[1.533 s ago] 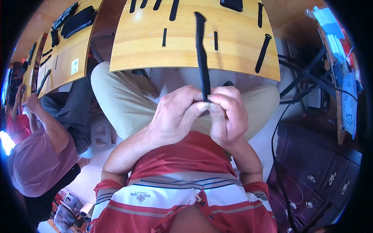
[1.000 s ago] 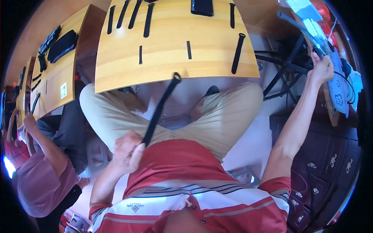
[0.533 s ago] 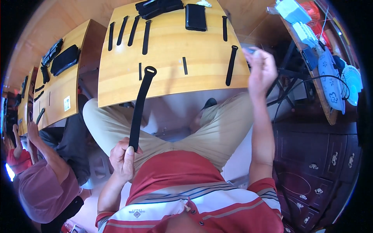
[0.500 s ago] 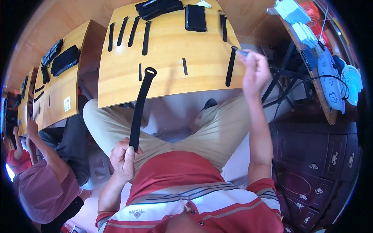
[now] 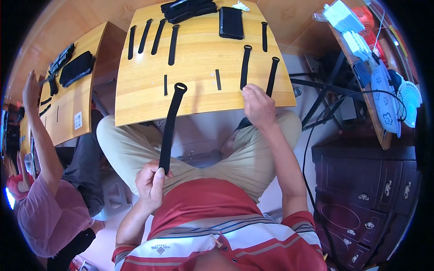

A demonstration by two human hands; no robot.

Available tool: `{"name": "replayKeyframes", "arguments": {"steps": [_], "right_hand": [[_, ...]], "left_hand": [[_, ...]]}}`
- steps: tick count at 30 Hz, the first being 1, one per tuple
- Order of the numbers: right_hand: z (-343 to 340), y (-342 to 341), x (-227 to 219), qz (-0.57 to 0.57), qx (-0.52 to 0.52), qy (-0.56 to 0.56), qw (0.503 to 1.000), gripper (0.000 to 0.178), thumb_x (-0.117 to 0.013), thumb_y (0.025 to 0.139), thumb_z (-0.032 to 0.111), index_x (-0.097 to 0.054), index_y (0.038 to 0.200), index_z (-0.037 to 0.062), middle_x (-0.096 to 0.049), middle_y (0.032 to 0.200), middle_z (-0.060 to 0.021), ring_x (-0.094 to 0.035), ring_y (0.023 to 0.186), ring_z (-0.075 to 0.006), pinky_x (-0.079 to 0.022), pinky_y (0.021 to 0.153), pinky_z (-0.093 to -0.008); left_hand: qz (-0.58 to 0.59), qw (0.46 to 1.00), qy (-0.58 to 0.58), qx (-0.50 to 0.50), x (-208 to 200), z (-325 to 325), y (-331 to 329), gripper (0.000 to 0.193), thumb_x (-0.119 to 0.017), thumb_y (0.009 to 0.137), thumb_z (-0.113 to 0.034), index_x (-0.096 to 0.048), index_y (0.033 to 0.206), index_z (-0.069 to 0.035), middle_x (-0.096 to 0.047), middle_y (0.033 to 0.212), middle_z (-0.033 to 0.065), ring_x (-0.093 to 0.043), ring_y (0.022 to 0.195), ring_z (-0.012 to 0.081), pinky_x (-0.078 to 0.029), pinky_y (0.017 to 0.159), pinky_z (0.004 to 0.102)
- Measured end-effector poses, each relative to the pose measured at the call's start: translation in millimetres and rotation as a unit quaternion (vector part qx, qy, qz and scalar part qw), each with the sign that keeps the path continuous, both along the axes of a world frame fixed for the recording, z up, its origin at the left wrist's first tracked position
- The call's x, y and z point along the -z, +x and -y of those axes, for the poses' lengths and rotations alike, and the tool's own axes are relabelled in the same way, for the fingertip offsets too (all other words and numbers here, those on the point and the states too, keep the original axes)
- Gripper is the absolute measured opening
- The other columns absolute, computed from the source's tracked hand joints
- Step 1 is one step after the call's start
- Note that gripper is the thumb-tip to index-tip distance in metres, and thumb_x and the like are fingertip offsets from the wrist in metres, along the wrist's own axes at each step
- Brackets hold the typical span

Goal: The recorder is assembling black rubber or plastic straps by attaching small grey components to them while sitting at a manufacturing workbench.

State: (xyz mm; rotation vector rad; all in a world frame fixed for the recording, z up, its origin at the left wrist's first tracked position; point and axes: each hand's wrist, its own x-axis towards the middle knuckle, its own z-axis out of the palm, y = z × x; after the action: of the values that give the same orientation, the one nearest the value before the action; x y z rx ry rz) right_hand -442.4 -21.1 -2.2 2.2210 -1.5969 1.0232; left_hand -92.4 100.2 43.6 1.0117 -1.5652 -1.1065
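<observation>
My left hand (image 5: pixel 153 184), above my lap, pinches the lower end of a black fabric strap (image 5: pixel 170 128). The strap stands up from my fingers, its oval loop end over the table's near edge. At the table's front right, my right hand (image 5: pixel 259 107) has thumb and fingers closed on the near end of another black looped strap (image 5: pixel 245 67). I cannot tell whether that strap touches the tabletop. To its right lies a looped strap (image 5: pixel 272 77), and farther back a single strap (image 5: pixel 265 37). Several similar straps (image 5: pixel 173 45) lie in a row at the left.
On the wooden table (image 5: pixel 194 67) are two short dark strips (image 5: pixel 218 79), a black bundle (image 5: pixel 190 11) and a flat black stack (image 5: pixel 231 22). A co-worker (image 5: pixel 56 203) sits at another table on the left. Right are a cluttered shelf (image 5: pixel 384 135), black cable (image 5: pixel 307 144) and dark cabinet (image 5: pixel 357 180).
My right hand has come from the right, leftward and nearer, with a strap now visible in its fingers. The left hand has shifted slightly right with its strap. The co-worker's arm has risen.
</observation>
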Motion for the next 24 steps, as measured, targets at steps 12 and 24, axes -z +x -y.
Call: {"name": "replayKeyframes", "arguments": {"steps": [12,24], "right_hand": [[-33,28,-30,0.073,-0.058,-0.004,0.996,0.015,-0.073,0.079,0.008,-0.066,0.091,0.0018,-0.067,0.094,-0.0116,-0.066,0.083,-0.0285,-0.055,0.070,-0.0376],[-100,114,-60,0.467,-0.234,0.216,0.825,0.019,-0.072,0.088,0.005,-0.065,0.103,-0.0043,-0.063,0.105,-0.0151,-0.064,0.090,-0.0157,-0.052,0.074,-0.0252]], "left_hand": [[-0.008,1.000,0.016,0.020,0,13,-23,0.013,-0.052,0.099,-0.008,-0.058,0.090,0.000,-0.062,0.078,0.0081,-0.058,0.069,0.0137,-0.046,0.063,0.0266],[0.072,0.994,0.027,0.077,-24,32,-52,0.012,-0.071,0.088,-0.005,-0.062,0.094,0.000,-0.070,0.086,0.0109,-0.069,0.076,0.0143,-0.053,0.065,0.0262]]}}
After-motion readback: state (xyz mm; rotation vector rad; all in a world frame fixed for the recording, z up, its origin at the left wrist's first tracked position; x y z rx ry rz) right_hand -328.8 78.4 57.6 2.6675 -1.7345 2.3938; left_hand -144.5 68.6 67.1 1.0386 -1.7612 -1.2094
